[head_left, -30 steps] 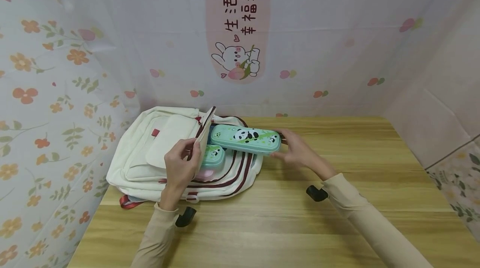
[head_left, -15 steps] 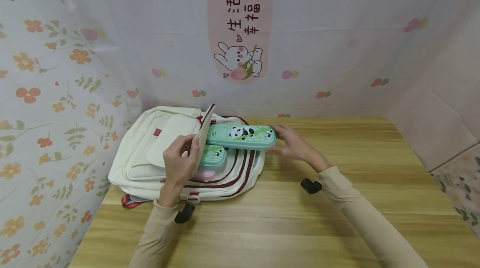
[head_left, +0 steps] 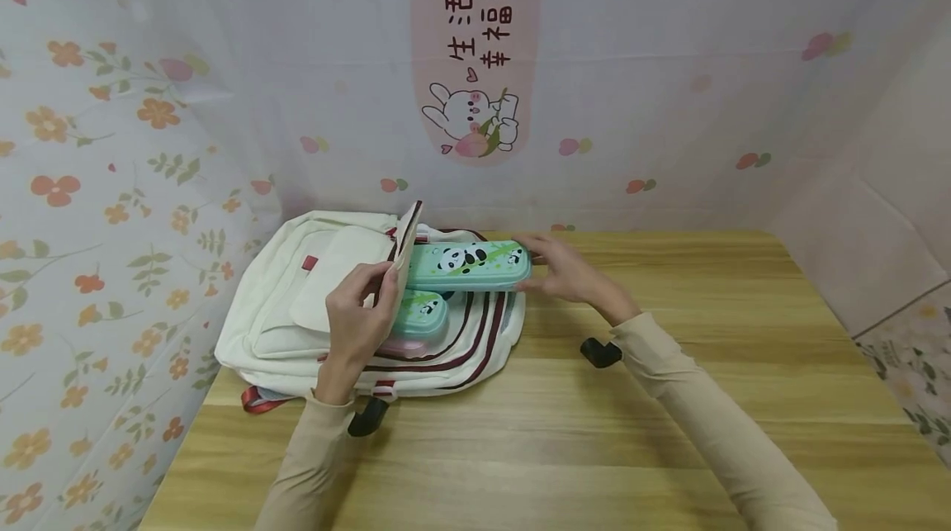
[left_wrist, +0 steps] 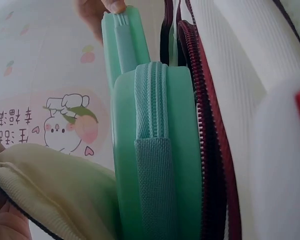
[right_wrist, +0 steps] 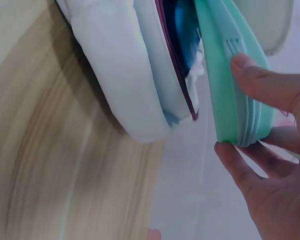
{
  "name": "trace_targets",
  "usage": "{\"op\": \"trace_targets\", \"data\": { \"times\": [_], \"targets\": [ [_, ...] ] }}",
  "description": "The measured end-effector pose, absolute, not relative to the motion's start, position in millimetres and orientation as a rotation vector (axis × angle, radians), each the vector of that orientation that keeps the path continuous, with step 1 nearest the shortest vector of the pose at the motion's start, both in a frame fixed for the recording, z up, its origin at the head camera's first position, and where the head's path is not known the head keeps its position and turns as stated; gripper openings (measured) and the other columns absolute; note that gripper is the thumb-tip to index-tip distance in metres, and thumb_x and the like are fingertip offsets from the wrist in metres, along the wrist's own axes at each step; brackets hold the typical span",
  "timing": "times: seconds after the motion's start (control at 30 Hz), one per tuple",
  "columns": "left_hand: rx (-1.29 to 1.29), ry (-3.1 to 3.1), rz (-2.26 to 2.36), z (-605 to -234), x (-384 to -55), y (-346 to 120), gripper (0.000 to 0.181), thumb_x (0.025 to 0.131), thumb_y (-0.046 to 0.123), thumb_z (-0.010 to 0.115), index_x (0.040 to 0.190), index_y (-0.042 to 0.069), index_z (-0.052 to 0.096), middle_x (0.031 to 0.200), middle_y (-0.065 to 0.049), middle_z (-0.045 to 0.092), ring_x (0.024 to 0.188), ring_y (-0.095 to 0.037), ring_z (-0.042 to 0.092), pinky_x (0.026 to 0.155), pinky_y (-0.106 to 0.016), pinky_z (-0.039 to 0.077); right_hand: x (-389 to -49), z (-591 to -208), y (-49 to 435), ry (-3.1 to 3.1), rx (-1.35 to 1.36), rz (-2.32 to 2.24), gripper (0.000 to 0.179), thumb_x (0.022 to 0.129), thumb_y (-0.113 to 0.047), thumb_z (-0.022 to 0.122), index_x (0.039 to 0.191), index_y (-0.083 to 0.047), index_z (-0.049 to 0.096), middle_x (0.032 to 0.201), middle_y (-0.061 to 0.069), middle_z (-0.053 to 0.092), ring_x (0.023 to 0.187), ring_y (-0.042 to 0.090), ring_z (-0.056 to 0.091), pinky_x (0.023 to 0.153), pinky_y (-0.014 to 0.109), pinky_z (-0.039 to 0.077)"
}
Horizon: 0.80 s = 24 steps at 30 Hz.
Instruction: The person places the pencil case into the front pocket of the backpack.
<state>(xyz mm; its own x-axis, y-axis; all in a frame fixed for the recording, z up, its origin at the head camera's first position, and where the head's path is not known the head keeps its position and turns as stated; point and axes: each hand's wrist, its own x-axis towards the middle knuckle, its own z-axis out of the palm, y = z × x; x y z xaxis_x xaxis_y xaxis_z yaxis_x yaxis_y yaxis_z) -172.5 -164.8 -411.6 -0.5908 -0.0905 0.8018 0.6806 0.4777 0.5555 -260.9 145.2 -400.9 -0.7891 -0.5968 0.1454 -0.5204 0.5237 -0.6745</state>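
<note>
A white backpack (head_left: pixel 275 291) with dark red zips lies on the table, its front pocket unzipped. My left hand (head_left: pixel 360 316) pinches the edge of the pocket's flap (head_left: pixel 404 246) and holds it raised. At the right, my right hand (head_left: pixel 568 271) grips the outer end of a mint-green panda pencil case (head_left: pixel 475 265), whose far end is hidden behind the flap. Below it a second mint-green panda case (head_left: pixel 423 312) sits partly inside the pocket. In the right wrist view, thumb and fingers hold the zipped end of the pencil case (right_wrist: pixel 225 90).
A pink item (head_left: pixel 404 347) shows under the second case. The wooden table (head_left: pixel 669 432) extends to the right and front. A printed curtain (head_left: pixel 654 85) hangs behind, and a flowered one (head_left: pixel 111 267) stands close on the backpack's left.
My right hand has moved left and slightly away from me, sliding the pencil case farther behind the flap. The left hand still holds the flap, which stands a little more upright.
</note>
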Motion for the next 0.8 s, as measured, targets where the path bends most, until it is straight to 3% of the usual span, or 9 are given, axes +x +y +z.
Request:
{"op": "trace_targets", "data": {
  "times": [0.1, 0.37, 0.6, 0.8],
  "targets": [
    [-0.524, -1.902, -1.178, -412, -172, -166, 0.013, 0.087, -0.009, 0.068, 0.099, -0.007, 0.074, 0.085, -0.019, 0.073, 0.071, -0.012, 0.065, 0.072, -0.008, 0.051, -261, -402, 140, 2.645, -0.954, -1.139, 0.082, 0.08, -0.008, 0.086, 0.148, 0.008, 0.043, 0.147, 0.028, 0.049, 0.122, 0.042, 0.061, 0.105, 0.052, 0.05],
    [-0.573, -1.94, -1.132, -414, -171, -164, 0.013, 0.087, -0.006, 0.071, 0.098, -0.002, 0.075, 0.076, -0.011, 0.067, 0.061, -0.01, 0.049, 0.053, -0.02, 0.039, -262, -421, 126, 2.623, -0.871, -1.278, 0.083, 0.074, -0.008, 0.09, 0.142, 0.012, 0.047, 0.137, 0.028, 0.058, 0.12, 0.042, 0.062, 0.101, 0.052, 0.053],
    [-0.608, -1.959, -1.141, -416, -171, -161, 0.017, 0.085, -0.01, 0.071, 0.1, -0.004, 0.075, 0.087, -0.016, 0.074, 0.069, -0.019, 0.066, 0.069, -0.011, 0.051, -258, -425, 114, 2.646, -0.844, -1.337, 0.08, 0.071, -0.005, 0.091, 0.138, 0.012, 0.051, 0.133, 0.029, 0.059, 0.116, 0.044, 0.064, 0.097, 0.048, 0.056],
    [-0.621, -1.929, -1.137, -417, -171, -161, 0.018, 0.084, -0.011, 0.07, 0.1, -0.004, 0.075, 0.084, -0.019, 0.073, 0.069, -0.021, 0.067, 0.071, -0.009, 0.051, -258, -425, 106, 2.665, -0.845, -1.317, 0.08, 0.071, -0.007, 0.092, 0.138, 0.011, 0.052, 0.134, 0.028, 0.059, 0.115, 0.041, 0.066, 0.095, 0.044, 0.057]
  ]
}}
